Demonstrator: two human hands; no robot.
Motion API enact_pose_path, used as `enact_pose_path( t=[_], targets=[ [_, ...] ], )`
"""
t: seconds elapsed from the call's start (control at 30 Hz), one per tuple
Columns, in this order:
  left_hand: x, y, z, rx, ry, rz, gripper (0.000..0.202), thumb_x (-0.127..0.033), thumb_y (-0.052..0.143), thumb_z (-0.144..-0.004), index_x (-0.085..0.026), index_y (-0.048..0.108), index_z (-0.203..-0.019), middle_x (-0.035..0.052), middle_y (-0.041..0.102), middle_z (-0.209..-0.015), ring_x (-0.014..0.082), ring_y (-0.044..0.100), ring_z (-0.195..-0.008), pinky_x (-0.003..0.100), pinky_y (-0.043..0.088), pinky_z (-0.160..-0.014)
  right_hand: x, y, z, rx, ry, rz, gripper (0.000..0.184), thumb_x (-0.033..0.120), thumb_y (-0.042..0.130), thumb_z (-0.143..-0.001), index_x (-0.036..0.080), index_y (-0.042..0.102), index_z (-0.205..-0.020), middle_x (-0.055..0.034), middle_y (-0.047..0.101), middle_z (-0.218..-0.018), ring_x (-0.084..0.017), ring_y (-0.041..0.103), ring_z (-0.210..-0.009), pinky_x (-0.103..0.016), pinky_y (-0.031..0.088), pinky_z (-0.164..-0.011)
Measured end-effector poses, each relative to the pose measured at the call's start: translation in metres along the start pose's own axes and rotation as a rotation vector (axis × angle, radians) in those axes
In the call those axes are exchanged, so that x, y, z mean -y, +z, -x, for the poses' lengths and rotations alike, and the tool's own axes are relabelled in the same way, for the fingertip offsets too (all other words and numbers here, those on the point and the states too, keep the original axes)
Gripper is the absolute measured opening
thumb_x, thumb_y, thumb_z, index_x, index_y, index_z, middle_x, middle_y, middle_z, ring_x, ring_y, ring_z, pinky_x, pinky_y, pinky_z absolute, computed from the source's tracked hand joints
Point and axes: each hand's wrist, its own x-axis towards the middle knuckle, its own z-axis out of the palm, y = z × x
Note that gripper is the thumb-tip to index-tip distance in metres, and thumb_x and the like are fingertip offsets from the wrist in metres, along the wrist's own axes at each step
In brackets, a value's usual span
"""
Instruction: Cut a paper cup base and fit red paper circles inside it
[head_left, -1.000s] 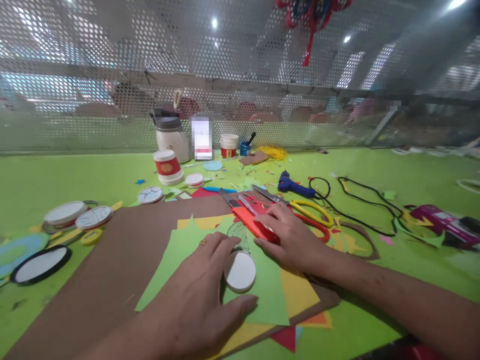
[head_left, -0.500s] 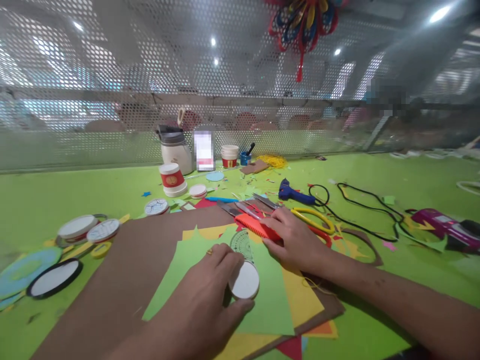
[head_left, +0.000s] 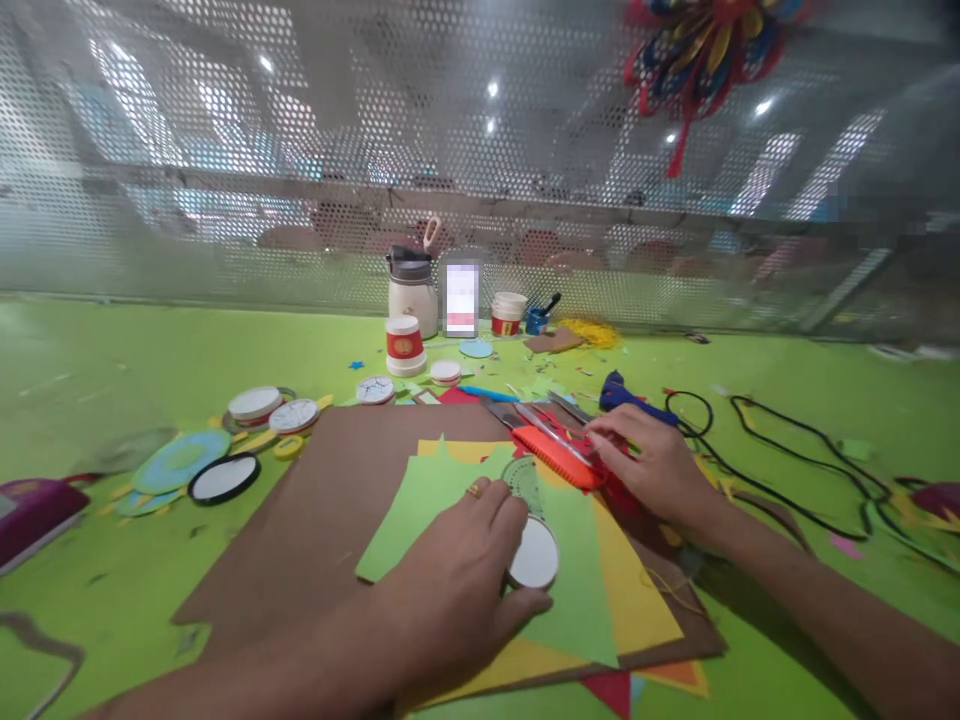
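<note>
My left hand [head_left: 457, 580] lies over a green paper sheet [head_left: 577, 590], with its fingers curled round a white round lid [head_left: 534, 553] and pressing it on the paper. A clear protractor [head_left: 523, 478] lies just beyond the lid. My right hand [head_left: 651, 462] rests on a pile of tools, its fingertips pinching a thin silvery tool [head_left: 551, 435] that lies across an orange comb-like ruler [head_left: 556, 457]. Yellow paper [head_left: 637, 590] and a large brown sheet [head_left: 315, 520] lie under the green one.
Scissors [head_left: 570, 405], a blue glue gun [head_left: 626, 395] and black cords [head_left: 795, 440] lie to the right. Round lids and paper discs [head_left: 255, 405] are scattered on the left, and a purple tool [head_left: 30, 505] sits at the left edge. A jug [head_left: 411, 290] and cups [head_left: 405, 345] stand by the perforated wall.
The view has swung to the left, so everything sits further right in the picture. My right hand has slid up along the orange ruler onto the silvery tool. My left hand stays on the lid.
</note>
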Motion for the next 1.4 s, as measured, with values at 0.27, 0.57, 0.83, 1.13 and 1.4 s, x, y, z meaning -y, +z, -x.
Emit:
enact_pose_path(
  t=[0.27, 0.57, 0.83, 1.13, 1.4],
  targets=[
    [-0.007, 0.004, 0.001, -0.003, -0.035, -0.074, 0.026, -0.028, 0.064, -0.08, -0.016, 0.054, -0.1, 0.0111, 0.059, -0.104, 0.0287, 0.052, -0.094, 0.045, 0.046, -0.084, 0.047, 0.029, -0.053, 0.453, -0.228, 0.06, 0.012, 0.017, 0.06, -0.087, 0.015, 0.071, -0.091, -0.0076, 0.068, -0.087, -0.021, 0.062, -0.089, -0.035, 0.049, -0.08],
    [-0.006, 0.017, 0.001, -0.027, -0.071, -0.024, 0.028, -0.032, 0.056, -0.084, -0.014, 0.054, -0.105, 0.0153, 0.056, -0.11, 0.032, 0.05, -0.101, 0.052, 0.044, -0.09, 0.055, 0.061, -0.109, 0.768, -0.328, 0.154, 0.023, 0.035, 0.063, -0.09, 0.014, 0.065, -0.1, -0.0048, 0.066, -0.094, -0.017, 0.063, -0.082, -0.034, 0.053, -0.072],
    [-0.008, 0.017, 0.002, -0.052, 0.07, -0.057, 0.034, -0.023, 0.06, -0.082, -0.014, 0.051, -0.114, 0.0162, 0.056, -0.123, 0.0321, 0.049, -0.116, 0.05, 0.04, -0.1, 0.052, 0.046, -0.057, 0.586, -0.459, 0.115, 0.031, 0.008, 0.058, -0.086, 0.016, 0.068, -0.114, -0.014, 0.062, -0.12, -0.026, 0.049, -0.109, -0.046, 0.04, -0.094],
    [-0.017, 0.018, 0.006, -0.047, 0.162, -0.362, 0.026, -0.027, 0.053, -0.087, -0.014, 0.055, -0.109, 0.0199, 0.065, -0.105, 0.0356, 0.064, -0.092, 0.051, 0.053, -0.076, 0.046, 0.051, -0.04, 0.517, -0.504, 0.066, 0.038, 0.01, 0.063, -0.083, 0.025, 0.067, -0.117, -0.013, 0.053, -0.136, -0.03, 0.04, -0.123, -0.052, 0.037, -0.097],
    [-0.015, 0.031, 0.01, -0.033, 0.169, -0.483, 0.046, -0.032, 0.05, -0.088, -0.006, 0.05, -0.125, 0.0298, 0.066, -0.109, 0.0433, 0.064, -0.101, 0.057, 0.053, -0.08, 0.048, 0.049, -0.038, 0.504, -0.475, 0.059, 0.035, 0.007, 0.055, -0.088, 0.024, 0.067, -0.117, -0.0101, 0.055, -0.133, -0.025, 0.044, -0.119, -0.046, 0.038, -0.099]
  ],
)
